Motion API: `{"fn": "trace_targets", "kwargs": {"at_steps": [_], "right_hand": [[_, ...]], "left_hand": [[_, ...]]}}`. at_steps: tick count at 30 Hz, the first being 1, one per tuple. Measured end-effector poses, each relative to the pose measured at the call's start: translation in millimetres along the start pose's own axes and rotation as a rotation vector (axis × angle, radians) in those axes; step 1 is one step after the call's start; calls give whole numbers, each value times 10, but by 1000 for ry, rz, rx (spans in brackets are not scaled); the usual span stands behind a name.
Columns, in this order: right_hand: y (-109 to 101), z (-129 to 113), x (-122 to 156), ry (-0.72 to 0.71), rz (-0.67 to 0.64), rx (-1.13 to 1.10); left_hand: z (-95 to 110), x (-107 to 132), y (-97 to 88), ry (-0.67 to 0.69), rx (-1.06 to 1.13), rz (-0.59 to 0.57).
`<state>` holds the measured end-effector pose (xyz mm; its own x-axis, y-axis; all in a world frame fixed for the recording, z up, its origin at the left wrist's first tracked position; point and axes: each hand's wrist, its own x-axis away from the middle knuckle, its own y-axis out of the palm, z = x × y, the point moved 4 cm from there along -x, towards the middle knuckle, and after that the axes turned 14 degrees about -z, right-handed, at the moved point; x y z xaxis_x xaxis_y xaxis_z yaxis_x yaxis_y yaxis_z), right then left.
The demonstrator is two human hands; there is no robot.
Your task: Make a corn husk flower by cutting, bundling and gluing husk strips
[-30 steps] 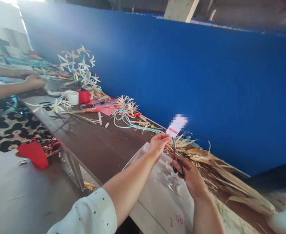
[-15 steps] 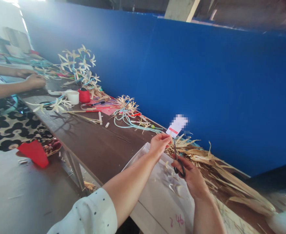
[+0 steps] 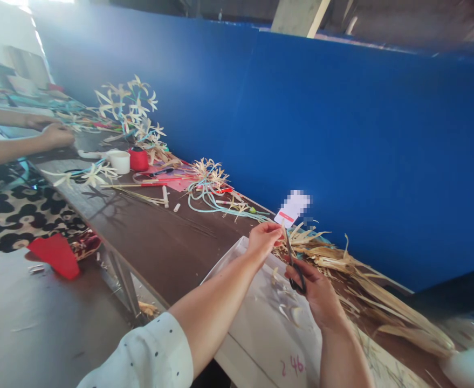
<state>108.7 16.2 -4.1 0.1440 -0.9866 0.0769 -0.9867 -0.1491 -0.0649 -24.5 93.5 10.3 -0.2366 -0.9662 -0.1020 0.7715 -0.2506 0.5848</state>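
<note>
My right hand [image 3: 316, 291] grips black-handled scissors [image 3: 294, 263], blades pointing up. My left hand [image 3: 264, 239] pinches a small pale strip of dried husk right at the blade tips. Both hands hover over a white sheet [image 3: 261, 318] scattered with small cut petal pieces [image 3: 289, 311]. A heap of dried corn husks [image 3: 354, 272] lies just behind the hands along the blue wall.
A long brown table [image 3: 156, 231] runs left. On it are husk flowers [image 3: 134, 110], a red pot [image 3: 139, 159], a white cup [image 3: 120, 161] and teal strips [image 3: 208, 202]. Another person's hands [image 3: 54, 134] work at the far left. A blue partition [image 3: 342, 134] backs the table.
The scissors and my right hand have shifted very slightly; my left hand keeps its pinch. Nothing else has moved.
</note>
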Motion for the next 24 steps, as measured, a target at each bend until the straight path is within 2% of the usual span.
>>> {"fn": "trace_targets", "kwargs": {"at_steps": [13,24], "right_hand": [[-39,9,-15,8,-5,103],[-31,4,-14,-9,-5,87]], "left_hand": [[18,15,12,0,22,26],[19,19,15,19,35,23]]}}
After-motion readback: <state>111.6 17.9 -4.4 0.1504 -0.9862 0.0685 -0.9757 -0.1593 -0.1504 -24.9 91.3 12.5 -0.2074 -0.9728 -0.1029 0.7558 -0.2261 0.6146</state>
